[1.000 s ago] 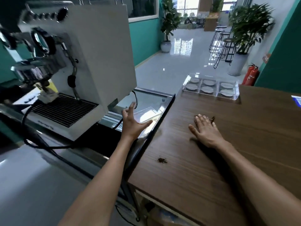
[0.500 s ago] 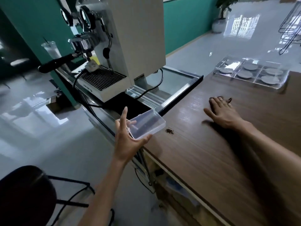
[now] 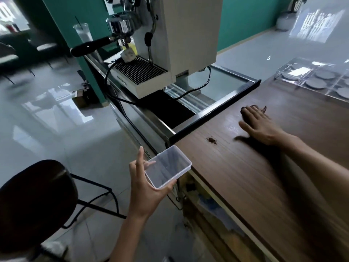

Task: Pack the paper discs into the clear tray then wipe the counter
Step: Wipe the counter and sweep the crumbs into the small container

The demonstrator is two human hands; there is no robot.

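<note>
Since the earlier frames the left hand (image 3: 149, 188) has left the area beside the espresso machine and now holds a small clear box (image 3: 168, 166) at lower centre of the frame, just off the front edge of the counter. The right hand (image 3: 259, 125) has stayed flat on the counter, and the view has shifted left and downward.

The wooden counter (image 3: 264, 186) fills the right half of the frame, running from centre to lower right. The white espresso machine (image 3: 179, 44) occupies the upper centre, standing on a steel unit with a glass-topped compartment (image 3: 224, 86) to its right. A dark stool (image 3: 35, 201) sits at lower left.

The clear tray (image 3: 313, 80) lies at the upper right edge on the far end of the counter, well apart from both hands. The paper discs (image 3: 315, 83) lie inside its compartments.

The clear box is tilted, open side up. The left thumb and fingers grip its near end; the index finger points upward, free of the box.

The right hand lies palm down at right centre, fingers straight and together, pressing on a dark smear (image 3: 253, 107) that shows at the fingertips. A small dark spot of grounds (image 3: 212, 140) lies on the counter between the two hands, touched by neither.
</note>
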